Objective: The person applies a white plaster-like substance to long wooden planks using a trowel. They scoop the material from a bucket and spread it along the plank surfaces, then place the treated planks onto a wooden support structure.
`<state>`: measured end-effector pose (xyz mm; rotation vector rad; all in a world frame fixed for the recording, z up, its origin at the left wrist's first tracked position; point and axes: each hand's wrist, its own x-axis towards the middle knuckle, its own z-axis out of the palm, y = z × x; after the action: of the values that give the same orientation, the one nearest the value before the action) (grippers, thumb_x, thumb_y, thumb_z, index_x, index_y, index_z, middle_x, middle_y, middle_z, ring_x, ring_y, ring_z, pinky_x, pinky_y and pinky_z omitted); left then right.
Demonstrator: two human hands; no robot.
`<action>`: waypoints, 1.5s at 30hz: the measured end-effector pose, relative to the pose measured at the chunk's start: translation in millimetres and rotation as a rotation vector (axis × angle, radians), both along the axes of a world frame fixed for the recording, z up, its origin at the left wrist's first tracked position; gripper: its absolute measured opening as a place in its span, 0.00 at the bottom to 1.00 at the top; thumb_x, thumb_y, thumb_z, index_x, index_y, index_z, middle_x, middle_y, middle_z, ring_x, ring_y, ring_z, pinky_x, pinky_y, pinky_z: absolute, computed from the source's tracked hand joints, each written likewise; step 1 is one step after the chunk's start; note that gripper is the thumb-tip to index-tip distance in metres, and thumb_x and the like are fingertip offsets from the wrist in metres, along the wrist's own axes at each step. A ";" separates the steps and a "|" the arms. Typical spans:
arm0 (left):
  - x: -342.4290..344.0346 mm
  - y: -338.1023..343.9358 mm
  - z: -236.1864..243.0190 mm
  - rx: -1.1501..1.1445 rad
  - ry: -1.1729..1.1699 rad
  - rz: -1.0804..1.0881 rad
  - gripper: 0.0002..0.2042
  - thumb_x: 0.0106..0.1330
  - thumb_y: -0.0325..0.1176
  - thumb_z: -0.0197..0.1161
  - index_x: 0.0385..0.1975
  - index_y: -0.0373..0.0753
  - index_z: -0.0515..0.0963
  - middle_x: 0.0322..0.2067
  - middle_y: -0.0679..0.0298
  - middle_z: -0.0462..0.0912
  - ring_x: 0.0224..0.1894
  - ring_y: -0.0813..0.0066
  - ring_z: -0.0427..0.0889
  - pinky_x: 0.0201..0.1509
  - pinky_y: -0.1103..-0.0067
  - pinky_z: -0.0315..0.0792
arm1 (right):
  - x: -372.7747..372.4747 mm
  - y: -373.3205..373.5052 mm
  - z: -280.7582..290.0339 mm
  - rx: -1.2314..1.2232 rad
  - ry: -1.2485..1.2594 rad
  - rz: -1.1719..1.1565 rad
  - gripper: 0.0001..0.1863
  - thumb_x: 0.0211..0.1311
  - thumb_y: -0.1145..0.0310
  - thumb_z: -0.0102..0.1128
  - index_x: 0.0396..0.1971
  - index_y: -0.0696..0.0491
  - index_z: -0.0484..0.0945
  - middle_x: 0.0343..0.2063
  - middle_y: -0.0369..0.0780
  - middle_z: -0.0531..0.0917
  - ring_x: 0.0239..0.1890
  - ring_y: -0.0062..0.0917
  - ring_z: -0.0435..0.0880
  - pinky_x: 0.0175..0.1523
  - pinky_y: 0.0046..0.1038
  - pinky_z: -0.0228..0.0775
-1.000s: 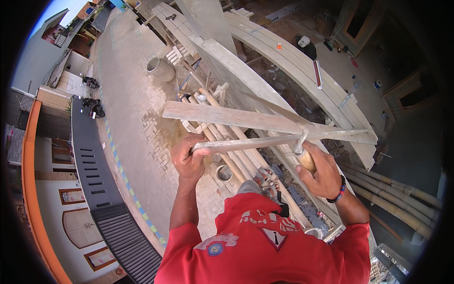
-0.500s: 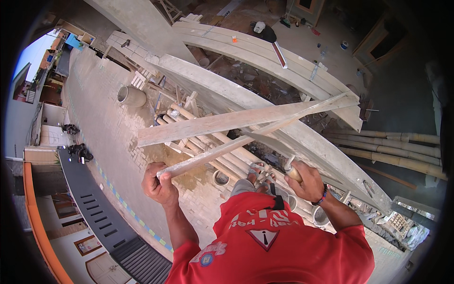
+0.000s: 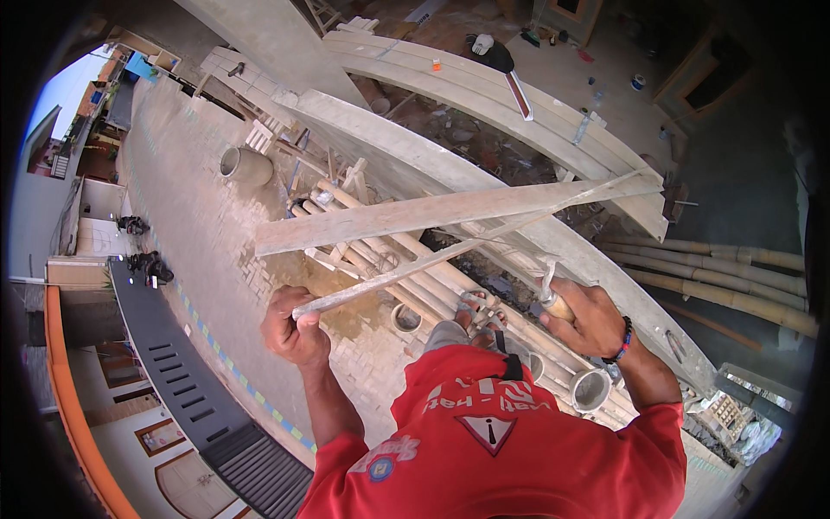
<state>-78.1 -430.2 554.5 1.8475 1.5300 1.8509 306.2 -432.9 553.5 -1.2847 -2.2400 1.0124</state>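
My left hand (image 3: 296,330) is closed round the near end of a long, narrow wooden batten (image 3: 391,277), the thumb lying on its end. From there the batten slants up to the right, past a wider plank (image 3: 363,223), to the far curved boards. My right hand (image 3: 590,320) grips the wooden handle of a trowel (image 3: 560,308). Its bent metal neck points away from me; the blade is seen nearly edge-on, so its shape is hard to make out. The trowel is apart from the batten, close to the near face of a curved concrete beam (image 3: 415,154).
Bamboo poles (image 3: 424,285) form a scaffold around my feet, with a bucket (image 3: 590,391) beside them. A concrete cylinder (image 3: 246,165) stands on the paving. Beyond the beam are curved boards (image 3: 484,93) with a handsaw (image 3: 520,95); more bamboo (image 3: 718,281) lies at right.
My right hand has moved slightly right and turned, so the trowel's neck shows more. The batten has tilted in my left hand and looks thinner. My view has shifted slightly.
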 end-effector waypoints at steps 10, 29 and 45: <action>-3.7 -0.6 -1.7 -0.011 -0.009 -0.055 0.19 0.60 0.45 0.67 0.25 0.32 0.75 0.20 0.57 0.76 0.21 0.73 0.71 0.24 0.80 0.62 | -8.2 23.3 23.5 -0.059 -0.158 0.204 0.23 0.53 0.66 0.59 0.49 0.56 0.69 0.28 0.51 0.80 0.30 0.47 0.81 0.34 0.43 0.73; -6.7 0.8 -2.4 -0.023 0.002 -0.067 0.19 0.59 0.46 0.68 0.25 0.32 0.75 0.20 0.58 0.76 0.21 0.73 0.72 0.24 0.80 0.63 | -23.8 36.5 36.8 0.061 0.052 0.247 0.21 0.55 0.68 0.61 0.47 0.57 0.69 0.20 0.47 0.79 0.22 0.45 0.81 0.27 0.36 0.72; -4.6 3.2 -2.3 -0.029 0.023 -0.055 0.20 0.59 0.47 0.68 0.25 0.32 0.75 0.20 0.57 0.77 0.21 0.73 0.72 0.24 0.80 0.63 | -34.1 38.2 40.5 -0.060 0.043 0.331 0.21 0.55 0.65 0.60 0.47 0.58 0.68 0.21 0.49 0.79 0.23 0.47 0.80 0.29 0.41 0.70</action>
<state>-82.7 -427.0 552.3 1.8846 1.4888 1.7804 272.1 -394.7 594.0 -0.9201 -2.4564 1.2161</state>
